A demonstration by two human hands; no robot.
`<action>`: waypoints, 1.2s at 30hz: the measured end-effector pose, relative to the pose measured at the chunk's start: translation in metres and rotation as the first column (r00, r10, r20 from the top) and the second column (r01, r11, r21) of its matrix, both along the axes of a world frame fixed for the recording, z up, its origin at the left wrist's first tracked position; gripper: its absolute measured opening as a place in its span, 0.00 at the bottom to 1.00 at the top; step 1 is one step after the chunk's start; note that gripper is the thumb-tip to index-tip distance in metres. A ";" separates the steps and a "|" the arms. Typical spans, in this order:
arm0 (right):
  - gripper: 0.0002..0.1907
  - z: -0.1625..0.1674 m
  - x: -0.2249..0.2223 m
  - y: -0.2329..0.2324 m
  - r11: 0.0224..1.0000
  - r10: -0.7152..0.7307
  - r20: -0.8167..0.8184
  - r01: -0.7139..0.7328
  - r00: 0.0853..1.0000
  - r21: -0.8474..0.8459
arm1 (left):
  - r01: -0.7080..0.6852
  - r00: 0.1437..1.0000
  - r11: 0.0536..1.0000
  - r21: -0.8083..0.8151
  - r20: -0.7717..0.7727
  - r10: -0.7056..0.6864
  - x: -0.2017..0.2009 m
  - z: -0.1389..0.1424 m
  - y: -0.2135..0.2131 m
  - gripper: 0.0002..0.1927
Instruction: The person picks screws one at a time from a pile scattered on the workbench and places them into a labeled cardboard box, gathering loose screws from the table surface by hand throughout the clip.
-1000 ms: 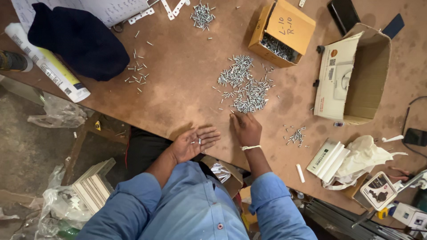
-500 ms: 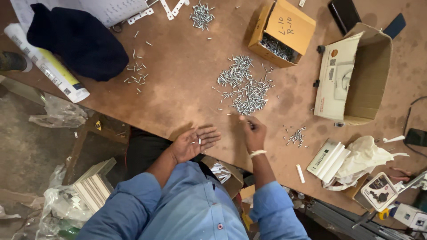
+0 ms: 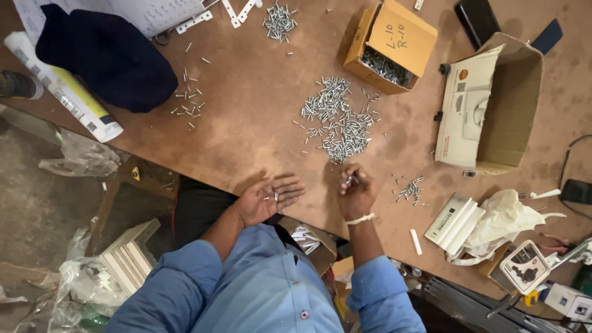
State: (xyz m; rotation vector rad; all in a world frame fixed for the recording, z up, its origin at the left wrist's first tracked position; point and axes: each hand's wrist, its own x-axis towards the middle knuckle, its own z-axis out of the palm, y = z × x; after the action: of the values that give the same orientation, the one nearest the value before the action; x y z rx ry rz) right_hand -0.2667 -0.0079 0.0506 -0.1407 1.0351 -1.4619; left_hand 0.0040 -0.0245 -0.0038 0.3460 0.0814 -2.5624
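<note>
A few small silver screws [image 3: 271,197] are cupped in the open palm of the left hand [image 3: 266,198], which is held flat and face up at the near edge of the table [image 3: 246,129]. A screw or two [image 3: 349,180] is pinched between the fingertips of the right hand [image 3: 356,194], whose grip is closed on it just below the big heap of screws [image 3: 338,120] spread on the table. A smaller cluster of screws [image 3: 410,189] is seen just right of that hand. Farther out, an open yellow cardboard box [image 3: 388,46] with more screws inside is set beyond the heap, and a larger brown carton [image 3: 512,108] is placed to its right. A dark blue cloth [image 3: 105,55] is laid at the far left.
</note>
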 end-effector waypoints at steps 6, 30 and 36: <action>0.11 0.004 0.010 -0.042 0.975 0.206 -0.879 -0.164 0.431 0.149 | 0.029 0.999 1.000 -0.002 0.026 -0.029 0.001 0.001 0.001 0.34; 0.08 0.013 0.017 -0.031 0.933 0.225 -0.952 -0.238 -0.207 0.272 | 0.032 0.999 0.999 -0.014 0.021 -0.032 0.001 0.005 -0.002 0.34; 0.10 0.033 0.034 -0.029 0.923 0.249 -0.951 -0.251 -0.183 0.290 | -0.001 1.000 1.000 -0.003 -0.004 0.001 0.000 0.006 -0.001 0.33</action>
State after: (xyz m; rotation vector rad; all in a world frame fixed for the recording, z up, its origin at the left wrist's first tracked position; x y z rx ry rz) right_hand -0.2327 -0.0370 0.0837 -1.6924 2.0795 -0.6747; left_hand 0.0037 -0.0256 0.0019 0.3399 0.0797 -2.5619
